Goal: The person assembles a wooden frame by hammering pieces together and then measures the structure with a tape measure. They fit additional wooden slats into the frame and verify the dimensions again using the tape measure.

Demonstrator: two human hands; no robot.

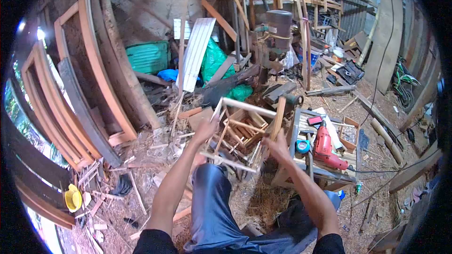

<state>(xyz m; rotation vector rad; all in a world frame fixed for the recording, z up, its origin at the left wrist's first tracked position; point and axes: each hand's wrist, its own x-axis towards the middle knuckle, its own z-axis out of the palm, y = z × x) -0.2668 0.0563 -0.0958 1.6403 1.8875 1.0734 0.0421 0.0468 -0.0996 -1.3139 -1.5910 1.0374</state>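
Observation:
A light wooden frame made of thin slats is held up in front of my knees. My left hand is closed around its left side. On the right, my right hand grips the lower end of a broader tan wooden bar, which stands nearly upright at the frame's right end. Through the frame, loose wooden pieces show on the ground below. Close to my right forearm, a low wooden stand carries a red power drill and a teal tape measure.
Large wooden frames lean along the left wall. A yellow bowl lies at lower left amid wood scraps. Behind the work spot are a dark cylinder, a green sheet and stacked timber. The drill's cord runs off right.

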